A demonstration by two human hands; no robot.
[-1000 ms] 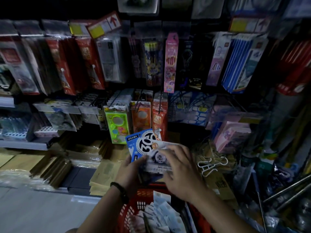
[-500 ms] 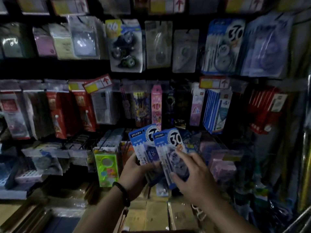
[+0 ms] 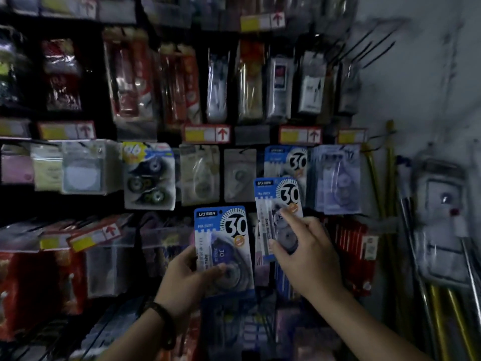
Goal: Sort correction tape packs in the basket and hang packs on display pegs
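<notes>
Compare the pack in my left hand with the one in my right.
Blue-and-white carded left pack is lower, looks larger; blue-and-white carded right pack is higher, overlapping a hung pack. The left hand grips its pack's lower left edge; right hand pinches its pack's lower half. Both show 30.

left pack (image 3: 223, 238) in left hand (image 3: 187, 278): blue top, white body, black 30 on white ticked dial, orange badge | right pack (image 3: 278, 201) in right hand (image 3: 308, 259): same | price tags (image 3: 207, 133) above both grips: yellow, white, red arrow | hanging packs (image 3: 337, 178) right of right grip: lavender | wristband (image 3: 162, 319) below left grip: black
</notes>
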